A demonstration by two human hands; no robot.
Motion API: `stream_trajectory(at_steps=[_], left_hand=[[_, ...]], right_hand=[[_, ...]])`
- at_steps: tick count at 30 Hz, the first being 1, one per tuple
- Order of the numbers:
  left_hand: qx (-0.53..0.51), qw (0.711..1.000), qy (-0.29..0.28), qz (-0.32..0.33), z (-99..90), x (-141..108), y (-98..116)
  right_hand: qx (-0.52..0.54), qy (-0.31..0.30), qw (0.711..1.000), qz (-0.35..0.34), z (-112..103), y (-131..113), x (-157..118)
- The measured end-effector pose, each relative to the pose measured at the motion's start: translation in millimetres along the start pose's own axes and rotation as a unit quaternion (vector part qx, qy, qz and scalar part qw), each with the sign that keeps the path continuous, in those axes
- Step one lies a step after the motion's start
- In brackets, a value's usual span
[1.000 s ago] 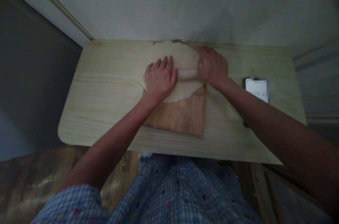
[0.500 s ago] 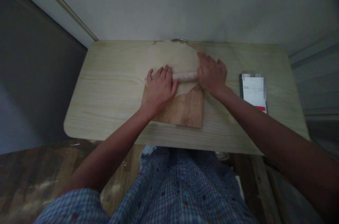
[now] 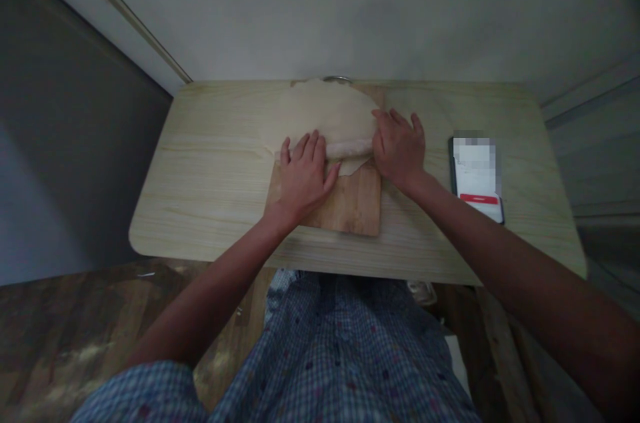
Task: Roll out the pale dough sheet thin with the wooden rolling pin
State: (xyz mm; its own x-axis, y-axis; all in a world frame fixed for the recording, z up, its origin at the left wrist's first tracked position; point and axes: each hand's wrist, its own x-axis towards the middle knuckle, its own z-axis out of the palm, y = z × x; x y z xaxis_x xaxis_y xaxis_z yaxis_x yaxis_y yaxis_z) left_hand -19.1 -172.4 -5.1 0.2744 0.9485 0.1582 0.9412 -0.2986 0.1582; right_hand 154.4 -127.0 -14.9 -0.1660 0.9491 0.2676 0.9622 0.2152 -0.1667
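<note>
A broad, thin sheet of pale dough (image 3: 320,109) lies over a wooden cutting board (image 3: 350,206) and spills past its left side. Across the dough's near part rests a light rolling pin (image 3: 350,147). My left hand (image 3: 306,173) lies flat on the pin's left part, fingers spread and thumb out to the side. At the pin's right end is my right hand (image 3: 399,146), its fingers curled over the end and hiding it. A short strip of dough with an uneven edge shows on the near side of the pin.
On the right of the pale wooden table (image 3: 200,189) lies a phone (image 3: 476,176) with a lit screen. A metal ring (image 3: 337,79) shows at the board's far edge. A wall (image 3: 350,9) stands behind the table.
The view has shifted slightly. The pin sits a little nearer to me on the dough, and my left thumb has spread away from the pin. More of the phone shows.
</note>
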Motion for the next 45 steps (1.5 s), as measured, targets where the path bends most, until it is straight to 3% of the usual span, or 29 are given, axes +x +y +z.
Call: stream_trajectory(at_steps=[13, 25, 30, 36, 45], left_hand=[[0.005, 1.0, 0.018, 0.003, 2.4, -20.5, 8.3], [0.008, 0.999, 0.038, 0.038, 3.2, -46.6, 12.2], [-0.003, 0.995, 0.082, 0.056, 8.2, -54.8, 8.6], [-0.043, 0.991, 0.113, 0.056, 13.5, -56.0, 1.1], [-0.02, 0.99, 0.132, 0.048, 14.0, -61.3, 0.4]], right_hand=[[0.009, -0.031, 0.999, -0.01, -5.1, -0.3, -19.3], [0.033, 0.019, 0.999, -0.021, -4.1, -2.1, -47.6], [0.053, 0.072, 0.995, -0.045, 1.5, 0.8, -58.6], [0.092, 0.126, 0.985, -0.071, 14.3, 6.7, -56.5], [0.192, 0.137, 0.968, -0.083, 14.0, 11.2, -54.7]])
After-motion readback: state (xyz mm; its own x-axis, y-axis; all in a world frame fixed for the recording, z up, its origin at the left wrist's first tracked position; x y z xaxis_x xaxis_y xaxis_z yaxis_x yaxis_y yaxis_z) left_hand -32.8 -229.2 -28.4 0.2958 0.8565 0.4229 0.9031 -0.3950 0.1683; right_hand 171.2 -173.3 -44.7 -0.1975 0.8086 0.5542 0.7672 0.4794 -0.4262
